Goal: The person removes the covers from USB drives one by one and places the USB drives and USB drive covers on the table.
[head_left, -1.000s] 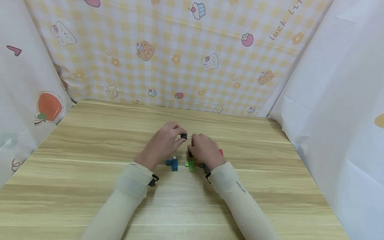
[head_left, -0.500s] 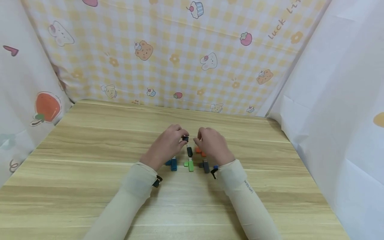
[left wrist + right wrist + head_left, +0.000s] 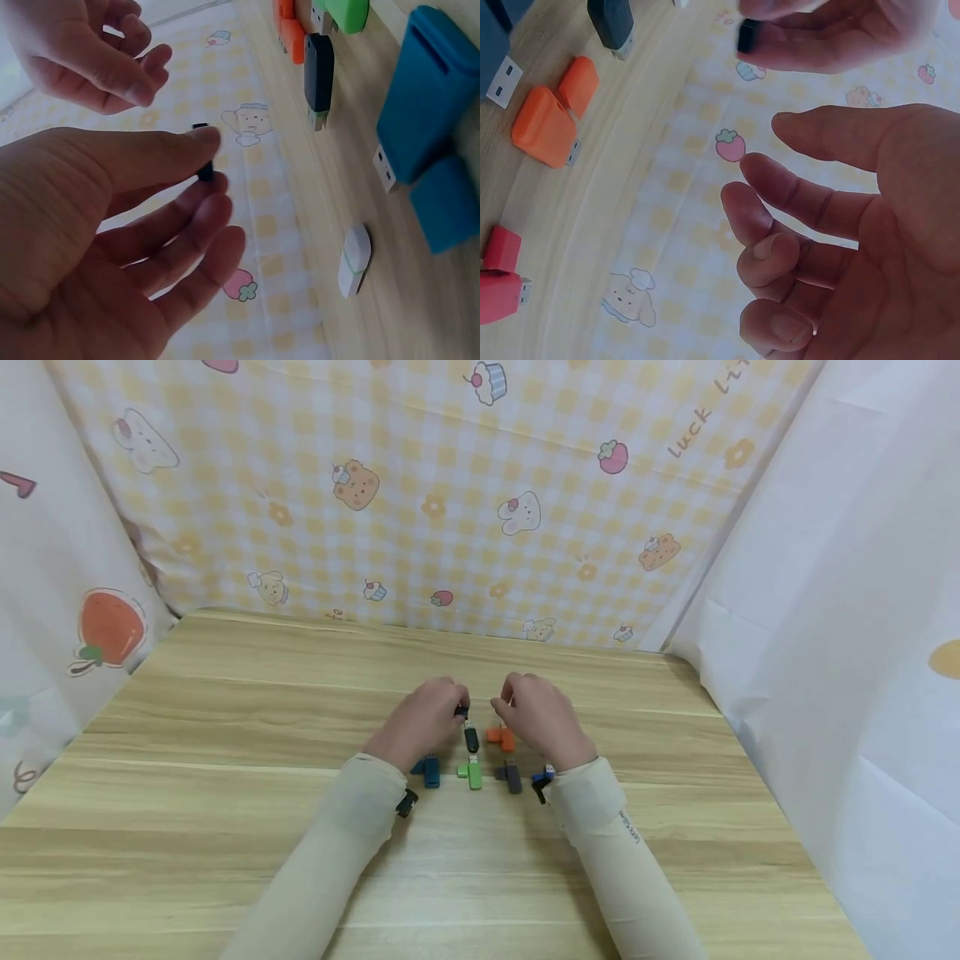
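My left hand (image 3: 423, 718) pinches a small black flash drive cap (image 3: 204, 169) between thumb and forefinger, above the table. Just below those fingers lies the black USB flash drive (image 3: 472, 739), its metal plug bare and pointing away from me. To the right, my right hand (image 3: 543, 718) hovers with loosely bent fingers and nothing in them, close over the orange flash drive (image 3: 507, 741). In the right wrist view a gap shows between its thumb and fingertips. Beside the orange drive sits its orange cap (image 3: 492, 735).
Nearer me, a teal flash drive (image 3: 432, 772), a green one (image 3: 475, 774), a dark grey one (image 3: 513, 777) and a blue one (image 3: 550, 771) form a row, caps beside them. A red drive (image 3: 498, 295) and a small white piece (image 3: 355, 259) also lie on the wooden table (image 3: 262, 710).
My right hand has let go of the black flash drive, leaving it on the table, and moved right. My left hand has come slightly right and nearer with the black cap.
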Tool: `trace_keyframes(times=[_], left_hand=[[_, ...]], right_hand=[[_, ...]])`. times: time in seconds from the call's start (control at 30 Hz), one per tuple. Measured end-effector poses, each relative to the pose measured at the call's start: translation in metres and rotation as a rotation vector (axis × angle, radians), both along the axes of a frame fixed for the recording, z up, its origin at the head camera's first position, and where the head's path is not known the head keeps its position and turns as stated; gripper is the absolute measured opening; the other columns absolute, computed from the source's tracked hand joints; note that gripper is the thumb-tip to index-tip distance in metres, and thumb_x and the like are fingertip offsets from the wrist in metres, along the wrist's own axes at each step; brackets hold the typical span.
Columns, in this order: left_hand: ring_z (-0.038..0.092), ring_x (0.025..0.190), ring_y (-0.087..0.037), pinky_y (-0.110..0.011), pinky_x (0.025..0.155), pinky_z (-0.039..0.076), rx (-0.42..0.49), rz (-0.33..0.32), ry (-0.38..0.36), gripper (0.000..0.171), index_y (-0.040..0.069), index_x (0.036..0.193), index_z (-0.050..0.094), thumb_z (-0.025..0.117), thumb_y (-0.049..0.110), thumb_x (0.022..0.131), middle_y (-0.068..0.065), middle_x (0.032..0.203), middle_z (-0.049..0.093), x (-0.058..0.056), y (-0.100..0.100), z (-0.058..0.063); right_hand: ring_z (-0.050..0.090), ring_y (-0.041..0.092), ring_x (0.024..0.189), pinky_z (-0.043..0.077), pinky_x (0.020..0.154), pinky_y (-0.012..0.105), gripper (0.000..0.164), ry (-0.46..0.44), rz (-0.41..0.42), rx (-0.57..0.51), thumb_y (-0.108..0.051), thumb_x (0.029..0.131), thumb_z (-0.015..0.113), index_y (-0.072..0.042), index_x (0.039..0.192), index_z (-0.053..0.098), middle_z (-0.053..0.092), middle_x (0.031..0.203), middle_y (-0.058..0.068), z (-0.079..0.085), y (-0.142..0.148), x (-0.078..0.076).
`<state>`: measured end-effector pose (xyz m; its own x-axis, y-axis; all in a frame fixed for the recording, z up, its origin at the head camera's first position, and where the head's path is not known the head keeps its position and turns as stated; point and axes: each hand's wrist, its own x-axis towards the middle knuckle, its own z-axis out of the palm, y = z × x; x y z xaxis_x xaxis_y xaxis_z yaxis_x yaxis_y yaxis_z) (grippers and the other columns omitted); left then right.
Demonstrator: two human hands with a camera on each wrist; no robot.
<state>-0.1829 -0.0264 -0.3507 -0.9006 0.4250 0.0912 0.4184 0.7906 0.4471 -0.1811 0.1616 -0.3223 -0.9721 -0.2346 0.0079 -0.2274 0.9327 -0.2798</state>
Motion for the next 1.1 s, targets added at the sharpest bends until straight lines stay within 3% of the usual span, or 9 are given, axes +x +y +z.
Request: trace_keyframes(times=[0.2, 0.37, 0.63, 0.87, 1.1], left_hand=[[0.065, 0.095, -0.023, -0.038, 0.091, 0.062, 0.004, 0.003, -0.097, 0.014, 0.001, 0.113, 0.078, 0.069, 0.000, 0.102, -0.012, 0.111, 0.074, -0.006, 0.005, -0.006], [0.061, 0.083, -0.023, -0.033, 0.075, 0.056, 0.021, 0.010, -0.141, 0.016, 0.000, 0.103, 0.077, 0.062, -0.006, 0.101, -0.011, 0.101, 0.073, -0.010, 0.007, -0.012], [0.053, 0.069, -0.020, -0.029, 0.061, 0.044, -0.010, 0.009, -0.132, 0.021, 0.004, 0.085, 0.070, 0.061, -0.010, 0.098, -0.007, 0.083, 0.067, -0.011, 0.009, -0.021], [0.056, 0.078, -0.023, -0.031, 0.066, 0.049, -0.046, 0.005, -0.108, 0.019, 0.003, 0.087, 0.075, 0.066, -0.011, 0.095, -0.009, 0.089, 0.070, -0.011, 0.008, -0.026], [0.056, 0.073, -0.022, -0.029, 0.062, 0.045, -0.020, 0.016, -0.159, 0.021, 0.004, 0.083, 0.073, 0.066, -0.011, 0.094, -0.007, 0.083, 0.067, -0.014, 0.010, -0.029]], right_hand=[[0.062, 0.020, 0.075, 0.053, 0.063, 0.031, 0.022, 0.000, 0.001, 0.000, -0.028, 0.107, 0.070, -0.007, 0.107, 0.074, 0.073, 0.097, 0.007, 0.000, 0.002, -0.002], [0.062, 0.020, 0.074, 0.053, 0.063, 0.032, 0.022, -0.004, -0.001, 0.000, -0.028, 0.107, 0.069, -0.007, 0.107, 0.074, 0.072, 0.097, 0.007, 0.000, 0.003, -0.002], [0.062, 0.017, 0.062, 0.053, 0.063, 0.031, 0.022, -0.008, -0.007, -0.013, -0.028, 0.107, 0.069, -0.007, 0.107, 0.074, 0.072, 0.097, 0.008, 0.003, 0.006, -0.001], [0.063, 0.020, 0.074, 0.056, 0.068, 0.033, 0.022, 0.013, -0.010, -0.005, -0.028, 0.107, 0.070, -0.007, 0.107, 0.075, 0.073, 0.096, 0.006, 0.003, 0.008, -0.003], [0.062, 0.020, 0.075, 0.055, 0.066, 0.032, 0.021, 0.009, -0.002, -0.016, -0.028, 0.106, 0.071, -0.007, 0.106, 0.075, 0.073, 0.095, 0.006, 0.003, 0.010, -0.002]])
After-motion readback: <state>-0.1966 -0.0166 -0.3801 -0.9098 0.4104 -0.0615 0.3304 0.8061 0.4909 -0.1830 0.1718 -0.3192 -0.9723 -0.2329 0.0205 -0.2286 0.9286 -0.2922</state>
